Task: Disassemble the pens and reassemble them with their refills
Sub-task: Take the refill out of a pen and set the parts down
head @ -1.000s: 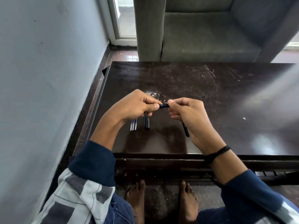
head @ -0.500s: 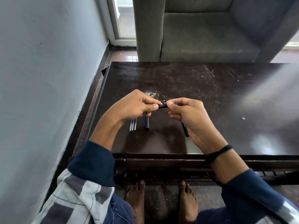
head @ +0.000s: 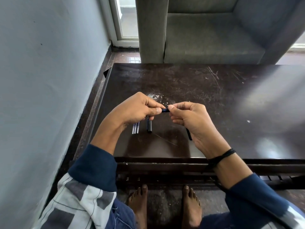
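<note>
A single wide-angle camera, worn on the person's head, looks forward and steeply down over a dark desk point(head: 214, 90). It sits close: both forearms rise from the bottom corners, and the left hand point(head: 137, 108) and right hand point(head: 189, 118) meet near centre. The desk's near edge crosses the lower third, with bare feet point(head: 138, 202) below it. A pale wall point(head: 49, 80) fills the left side, a grey armchair point(head: 206, 38) the top. The lens seems to bend the margins.

A dark scratched table point(head: 214, 100) catches daylight on its right. Behind it stands a grey armchair point(head: 208, 37); left of it, a pale bluish wall point(head: 42, 83). Past its far left corner, glossy brown floor point(head: 127, 57) meets a white-framed glass door point(head: 126, 19).
</note>
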A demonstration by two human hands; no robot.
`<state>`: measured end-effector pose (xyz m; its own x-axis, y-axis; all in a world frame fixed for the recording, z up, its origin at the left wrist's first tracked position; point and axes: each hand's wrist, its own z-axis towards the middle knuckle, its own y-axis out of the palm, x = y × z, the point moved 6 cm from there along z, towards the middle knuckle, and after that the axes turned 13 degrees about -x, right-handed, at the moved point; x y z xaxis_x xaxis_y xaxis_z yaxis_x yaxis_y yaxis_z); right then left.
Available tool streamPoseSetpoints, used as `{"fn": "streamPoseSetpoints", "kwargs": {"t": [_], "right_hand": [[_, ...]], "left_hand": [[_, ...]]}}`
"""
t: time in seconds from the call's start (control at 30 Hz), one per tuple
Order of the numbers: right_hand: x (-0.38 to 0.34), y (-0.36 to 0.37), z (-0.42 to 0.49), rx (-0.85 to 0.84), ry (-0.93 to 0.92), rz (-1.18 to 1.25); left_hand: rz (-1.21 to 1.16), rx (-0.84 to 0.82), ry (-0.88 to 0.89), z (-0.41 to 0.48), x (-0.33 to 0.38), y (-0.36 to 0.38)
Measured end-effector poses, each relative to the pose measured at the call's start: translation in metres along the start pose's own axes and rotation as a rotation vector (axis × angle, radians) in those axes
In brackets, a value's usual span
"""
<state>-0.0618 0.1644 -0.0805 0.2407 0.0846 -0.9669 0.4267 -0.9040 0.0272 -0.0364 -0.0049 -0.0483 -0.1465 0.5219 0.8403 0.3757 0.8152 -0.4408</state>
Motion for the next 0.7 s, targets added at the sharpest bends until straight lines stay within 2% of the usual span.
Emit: {"fn": "streamPoseSetpoints", "kwargs": {"t": [0.5, 0.7], "right_hand": [[-0.0033, -0.0017, 0.0004, -0.001, -0.017, 0.064], [-0.0043, -0.0006, -0.0024, 0.021, -0.015, -0.021]], "left_hand": [[-0.03, -0.001, -0.004, -0.0014, 0.0014, -0.0008], [-0.004, -0.008, -0.003, -0.0017, 0.0016, 0.0001]]}}
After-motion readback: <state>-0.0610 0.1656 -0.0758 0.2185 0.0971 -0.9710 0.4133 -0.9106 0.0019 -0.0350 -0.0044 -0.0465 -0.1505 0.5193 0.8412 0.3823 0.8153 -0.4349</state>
